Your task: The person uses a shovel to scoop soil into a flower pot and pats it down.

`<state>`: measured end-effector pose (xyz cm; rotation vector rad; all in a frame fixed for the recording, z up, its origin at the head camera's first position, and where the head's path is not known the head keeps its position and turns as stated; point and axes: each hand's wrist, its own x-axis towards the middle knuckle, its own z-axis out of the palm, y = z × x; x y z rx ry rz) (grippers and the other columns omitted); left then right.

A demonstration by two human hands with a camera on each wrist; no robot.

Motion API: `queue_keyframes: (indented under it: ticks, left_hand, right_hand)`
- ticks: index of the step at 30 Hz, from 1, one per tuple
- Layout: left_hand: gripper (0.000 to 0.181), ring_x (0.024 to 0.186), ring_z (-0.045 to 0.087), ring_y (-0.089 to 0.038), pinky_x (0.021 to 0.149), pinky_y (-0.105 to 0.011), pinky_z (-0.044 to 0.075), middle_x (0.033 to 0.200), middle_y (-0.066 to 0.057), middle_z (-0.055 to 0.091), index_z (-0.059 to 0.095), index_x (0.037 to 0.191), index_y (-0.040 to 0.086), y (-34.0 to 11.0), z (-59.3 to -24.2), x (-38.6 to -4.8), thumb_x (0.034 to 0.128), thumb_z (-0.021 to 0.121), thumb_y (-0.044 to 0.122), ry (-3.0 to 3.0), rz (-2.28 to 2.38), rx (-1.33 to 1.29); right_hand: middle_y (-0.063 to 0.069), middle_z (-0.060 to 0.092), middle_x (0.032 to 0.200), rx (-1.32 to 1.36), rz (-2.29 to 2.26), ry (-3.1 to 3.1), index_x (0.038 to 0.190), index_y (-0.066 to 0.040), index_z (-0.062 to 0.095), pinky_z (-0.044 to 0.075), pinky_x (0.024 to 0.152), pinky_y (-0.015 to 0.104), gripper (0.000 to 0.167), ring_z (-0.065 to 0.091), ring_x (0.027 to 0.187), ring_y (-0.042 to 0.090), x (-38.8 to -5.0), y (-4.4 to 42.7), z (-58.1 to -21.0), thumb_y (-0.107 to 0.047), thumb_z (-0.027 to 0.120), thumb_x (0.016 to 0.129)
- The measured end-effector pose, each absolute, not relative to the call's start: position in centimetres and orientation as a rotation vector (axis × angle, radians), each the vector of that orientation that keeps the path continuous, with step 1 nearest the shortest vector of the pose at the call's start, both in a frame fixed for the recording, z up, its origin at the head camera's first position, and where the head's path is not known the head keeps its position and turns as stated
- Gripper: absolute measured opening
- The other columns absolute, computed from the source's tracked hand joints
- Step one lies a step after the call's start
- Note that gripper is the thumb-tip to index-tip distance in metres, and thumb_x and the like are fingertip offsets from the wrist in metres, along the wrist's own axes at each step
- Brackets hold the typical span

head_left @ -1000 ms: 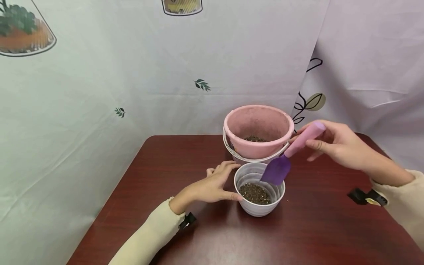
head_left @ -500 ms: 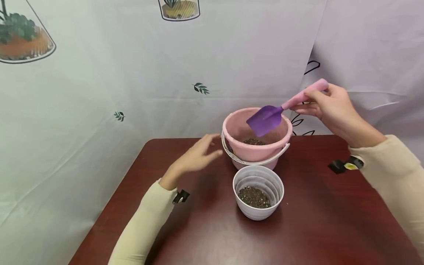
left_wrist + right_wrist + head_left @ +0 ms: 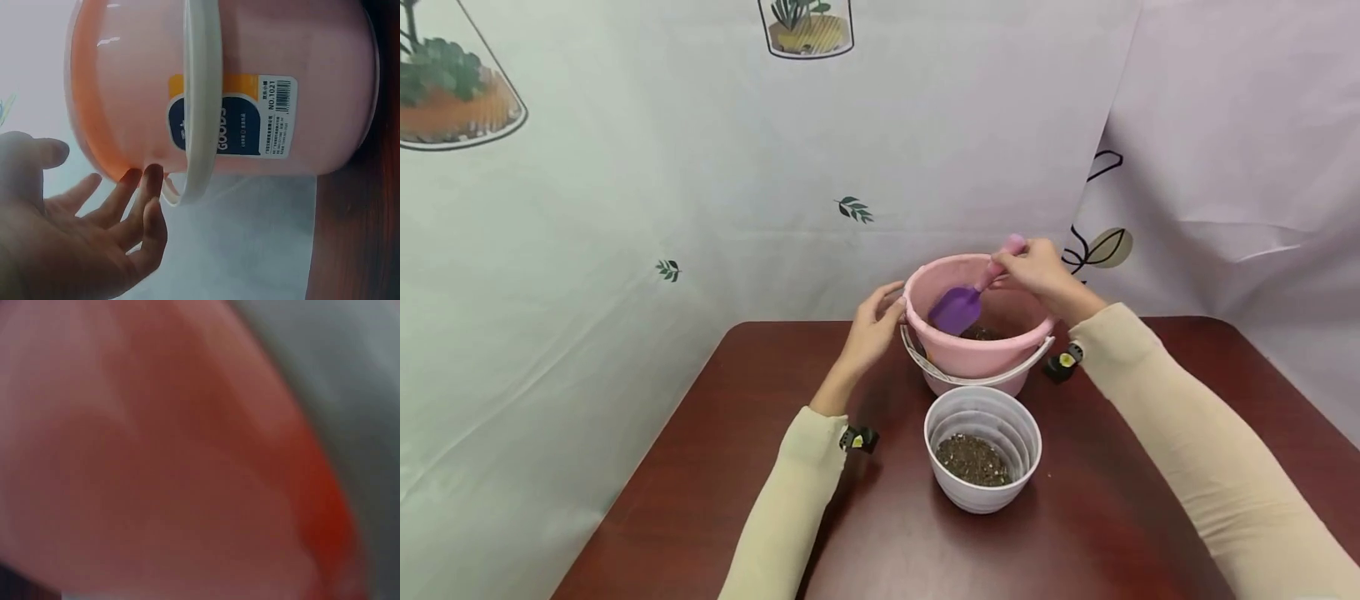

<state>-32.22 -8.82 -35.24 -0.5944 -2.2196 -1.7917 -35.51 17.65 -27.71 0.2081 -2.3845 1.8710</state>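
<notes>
My right hand (image 3: 1037, 268) grips the pink handle of a small purple trowel (image 3: 957, 311), whose blade dips inside the pink bucket (image 3: 977, 358). Dark soil (image 3: 981, 332) lies at the bucket's bottom. At the bucket's left rim is my left hand (image 3: 871, 329), fingers spread and loosely bent; in the left wrist view its fingertips (image 3: 153, 175) meet the bucket's side near the white bail handle (image 3: 203, 100). In front of the bucket stands a white ribbed pot (image 3: 982, 500) with soil in it. The right wrist view is a blur of the bucket's pink side (image 3: 156, 487).
Everything stands on a dark red-brown table (image 3: 760, 400). Behind it hangs a pale cloth (image 3: 737, 167) printed with plants. The bucket carries a label (image 3: 278, 119), and its bail handle hangs down on the side facing me.
My right hand has carried the trowel from over the white pot into the pink bucket. My left hand has left the pot's rim and moved up to the bucket's left side.
</notes>
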Motion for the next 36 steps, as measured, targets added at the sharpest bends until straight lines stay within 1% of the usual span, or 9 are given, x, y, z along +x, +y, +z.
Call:
queue_keyframes:
  ticks: [2,5,8,11,14,19,27,34,36]
  left_hand:
    - [0.037,0.094,0.068,-0.028,0.088,-0.041,0.052,0.127,-0.021,0.064,0.055,0.138,0.002,-8.7,-35.2,-32.1,0.1029,0.052,0.015,-2.208,-1.789,-0.578]
    - [0.036,0.094,0.067,-0.026,0.086,-0.033,0.052,0.128,-0.018,0.064,0.059,0.135,0.004,-8.6,-35.1,-32.1,0.1017,0.055,0.016,-2.197,-1.787,-0.547]
    - [0.036,0.092,0.067,-0.027,0.081,-0.029,0.051,0.128,-0.017,0.064,0.060,0.134,0.005,-8.7,-35.1,-32.1,0.1006,0.057,0.015,-2.194,-1.790,-0.520]
    - [0.037,0.093,0.067,-0.029,0.078,-0.026,0.050,0.127,-0.018,0.064,0.060,0.135,0.005,-8.6,-35.2,-32.1,0.0991,0.058,0.013,-2.193,-1.794,-0.497]
    - [0.038,0.094,0.067,-0.029,0.079,-0.028,0.051,0.126,-0.019,0.064,0.060,0.135,0.004,-8.6,-35.3,-32.1,0.0977,0.060,0.012,-2.177,-1.810,-0.484]
    - [0.038,0.094,0.067,-0.027,0.085,-0.039,0.052,0.127,-0.018,0.064,0.061,0.134,0.003,-8.5,-35.4,-32.2,0.0972,0.062,0.012,-2.144,-1.866,-0.468]
    - [0.038,0.098,0.066,-0.022,0.076,-0.019,0.050,0.130,-0.017,0.063,0.062,0.134,0.002,-8.2,-35.9,-32.1,0.0967,0.064,0.012,-2.112,-1.945,-0.441]
    - [0.038,0.089,0.065,-0.013,0.071,-0.021,0.050,0.129,-0.018,0.064,0.062,0.133,0.002,-8.2,-36.1,-31.9,0.0961,0.065,0.010,-2.080,-1.966,-0.442]
    - [0.038,0.088,0.066,-0.012,0.073,-0.023,0.051,0.130,-0.018,0.063,0.062,0.133,0.001,-8.2,-36.0,-32.0,0.0961,0.065,0.010,-2.072,-1.970,-0.455]
  right_hand:
    - [0.007,0.069,0.074,0.239,1.666,-2.457,0.093,0.007,0.062,0.055,0.067,0.019,0.016,0.065,0.068,0.006,-35.9,17.1,-28.1,-0.009,0.059,0.094]
    - [0.013,0.069,0.081,0.280,1.355,-2.544,0.094,0.007,0.064,0.048,0.061,0.014,0.019,0.060,0.070,0.007,-36.3,16.6,-28.4,-0.012,0.061,0.092]
    - [0.016,0.067,0.087,0.326,1.190,-2.621,0.095,0.007,0.063,0.044,0.060,0.018,0.020,0.058,0.073,0.014,-36.5,16.4,-28.7,-0.012,0.062,0.091]
    - [0.012,0.064,0.080,0.337,1.120,-2.662,0.093,0.005,0.062,0.042,0.060,0.023,0.018,0.055,0.072,0.019,-36.6,16.2,-28.9,-0.013,0.062,0.090]
    - [0.010,0.065,0.075,0.349,1.136,-2.678,0.089,0.004,0.062,0.044,0.058,0.023,0.016,0.056,0.067,0.018,-36.7,16.1,-29.0,-0.013,0.063,0.088]
    - [0.017,0.072,0.079,0.365,1.239,-2.700,0.086,0.003,0.062,0.050,0.056,0.019,0.014,0.063,0.062,0.013,-36.7,16.1,-29.2,-0.010,0.064,0.087]
    - [0.014,0.073,0.075,0.418,1.161,-2.819,0.089,0.008,0.072,0.049,0.058,0.017,0.024,0.065,0.062,0.011,-36.8,16.4,-29.6,-0.013,0.062,0.091]
    - [0.020,0.074,0.083,0.507,1.341,-2.836,0.098,0.013,0.067,0.054,0.064,0.021,0.023,0.070,0.068,0.014,-36.6,16.2,-29.8,-0.008,0.060,0.094]
    - [0.020,0.074,0.083,0.494,1.372,-2.837,0.101,0.011,0.064,0.056,0.064,0.023,0.021,0.070,0.067,0.015,-36.6,16.1,-29.7,-0.008,0.061,0.094]
